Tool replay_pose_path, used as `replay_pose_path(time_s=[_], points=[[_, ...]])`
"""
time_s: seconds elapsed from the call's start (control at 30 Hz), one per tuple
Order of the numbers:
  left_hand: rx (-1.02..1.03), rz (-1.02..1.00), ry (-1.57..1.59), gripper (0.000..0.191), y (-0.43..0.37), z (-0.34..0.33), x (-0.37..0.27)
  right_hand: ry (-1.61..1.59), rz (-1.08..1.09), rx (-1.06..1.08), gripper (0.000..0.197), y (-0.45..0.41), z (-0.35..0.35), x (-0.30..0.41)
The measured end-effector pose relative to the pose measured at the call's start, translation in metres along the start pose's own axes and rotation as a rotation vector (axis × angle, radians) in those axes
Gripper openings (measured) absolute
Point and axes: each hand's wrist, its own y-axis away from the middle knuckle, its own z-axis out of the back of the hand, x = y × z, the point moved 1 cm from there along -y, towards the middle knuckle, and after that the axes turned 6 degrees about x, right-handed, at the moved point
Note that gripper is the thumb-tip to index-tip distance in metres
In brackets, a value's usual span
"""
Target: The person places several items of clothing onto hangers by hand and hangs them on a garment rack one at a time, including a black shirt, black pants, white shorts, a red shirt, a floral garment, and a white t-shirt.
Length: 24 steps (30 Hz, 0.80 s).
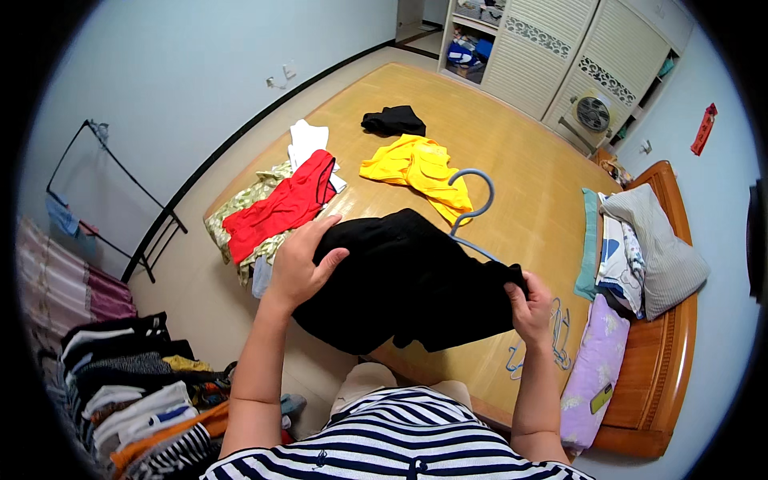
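A black garment [414,282] is spread out in front of me above the near edge of the bed. My right hand [534,306] grips its right end, the thumb in front. At its left side is my left hand [306,258], thumb and fingers apart, touching or very close to the cloth. The hook of a grey-blue clothes hanger [489,195] rises over the garment's upper right edge; most of the hanger is hidden by the black cloth. Beyond it lies a yellow garment [414,165] on the bed.
Left on the bed are a red garment [282,207], patterned cloth [249,204] and a white garment [307,141]; another black garment [396,121] lies farther back. Loose hangers [559,336] sit beside a purple pillow [594,366]. A packed clothes row [144,384] stands lower left.
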Motion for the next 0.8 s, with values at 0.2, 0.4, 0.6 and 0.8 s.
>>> replay_pose_path(time_s=[0.2,0.4,0.6,0.8], points=[[-0.1,0.003,-0.331,0.042,0.052,-0.04,-0.07,0.021,0.101,0.132,0.014,0.029,0.033,-0.015],[-0.255,0.268,0.03,0.019,0.114,-0.054,-0.132,0.106,0.179,0.364,0.021,0.056,0.067,-0.028],[-0.34,0.59,0.342,0.023,0.176,-0.014,-0.183,0.043,0.423,0.609,0.021,0.071,0.056,-0.01],[-0.556,0.687,0.668,0.023,0.246,0.012,-0.228,-0.023,0.452,0.821,0.013,0.084,0.054,0.01]])
